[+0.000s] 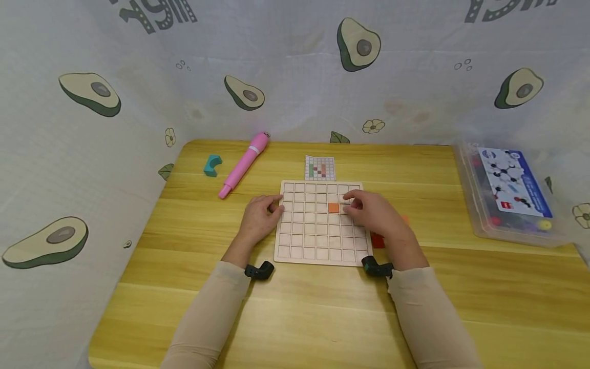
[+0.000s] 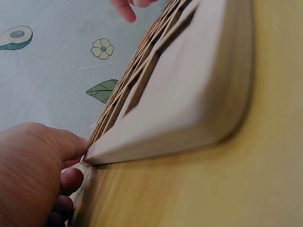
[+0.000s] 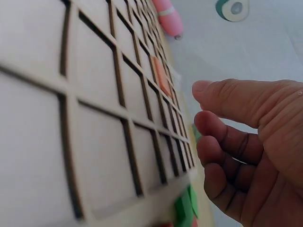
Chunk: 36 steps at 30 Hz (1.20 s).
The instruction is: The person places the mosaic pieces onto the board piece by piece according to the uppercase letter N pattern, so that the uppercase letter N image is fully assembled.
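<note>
A pale wooden grid board (image 1: 309, 230) lies on the table, with one orange square tile (image 1: 333, 207) set in a cell of its upper right part. My left hand (image 1: 259, 218) grips the board's left edge; in the left wrist view its thumb (image 2: 71, 144) rests at the rim and the curled fingers sit beside it. Over the board's right side is my right hand (image 1: 371, 212), thumb and index finger apart, the other fingers loosely curled. Nothing shows between them in the right wrist view. Red pieces (image 1: 378, 241) lie by the board's right edge, partly hidden by the right arm.
Behind the board lies a small card with a coloured grid pattern (image 1: 320, 169). A pink pen-shaped object (image 1: 244, 165) and a teal arch block (image 1: 212, 165) are at the back left. At the right stands a clear plastic box (image 1: 511, 195). Green pieces (image 3: 184, 208) show beyond the board.
</note>
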{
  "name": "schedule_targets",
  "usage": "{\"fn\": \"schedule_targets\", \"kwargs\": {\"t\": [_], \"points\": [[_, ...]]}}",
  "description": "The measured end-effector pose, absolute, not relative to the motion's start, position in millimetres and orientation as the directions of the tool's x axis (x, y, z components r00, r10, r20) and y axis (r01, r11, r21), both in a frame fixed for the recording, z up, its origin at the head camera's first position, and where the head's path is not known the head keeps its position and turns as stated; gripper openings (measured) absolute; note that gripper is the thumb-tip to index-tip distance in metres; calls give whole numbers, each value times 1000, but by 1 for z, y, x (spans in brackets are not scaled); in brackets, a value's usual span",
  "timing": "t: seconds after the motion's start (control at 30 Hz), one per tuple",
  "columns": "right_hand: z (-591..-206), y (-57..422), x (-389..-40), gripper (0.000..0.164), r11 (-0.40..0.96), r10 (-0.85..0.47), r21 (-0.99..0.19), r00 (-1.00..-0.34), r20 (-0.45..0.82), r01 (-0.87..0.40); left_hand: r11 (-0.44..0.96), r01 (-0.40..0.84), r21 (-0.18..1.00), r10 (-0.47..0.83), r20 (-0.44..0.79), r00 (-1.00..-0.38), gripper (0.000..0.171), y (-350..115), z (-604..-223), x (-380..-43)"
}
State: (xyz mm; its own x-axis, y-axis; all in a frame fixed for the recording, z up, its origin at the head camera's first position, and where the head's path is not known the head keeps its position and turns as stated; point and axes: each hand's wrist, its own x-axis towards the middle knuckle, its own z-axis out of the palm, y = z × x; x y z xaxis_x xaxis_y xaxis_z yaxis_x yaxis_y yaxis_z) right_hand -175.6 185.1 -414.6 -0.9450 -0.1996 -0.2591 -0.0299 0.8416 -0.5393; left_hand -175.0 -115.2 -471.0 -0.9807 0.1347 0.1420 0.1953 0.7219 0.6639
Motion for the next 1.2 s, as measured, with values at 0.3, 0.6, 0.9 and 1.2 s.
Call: {"fn": "schedule_targets", "kwargs": {"t": [0.3,0.6,0.9,1.2], "points": [[-407,229,-164,46,837,-118,-544,-953,-280,55,718,212,663,132,169,-977,33,-116,-473,-175],[-411,276,-152,53,841,-51,-529,-957,-285,113,716,206,667,132,160,-978,33,-116,-471,-173],[-416,308,-146,63,837,-58,-529,-937,-345,143,716,205,667,132,160,-978,33,-115,-470,-173],[-430,325,-144,56,803,-69,-573,-930,-361,163,720,208,662,136,159,-978,34,-115,-469,-173]]}}
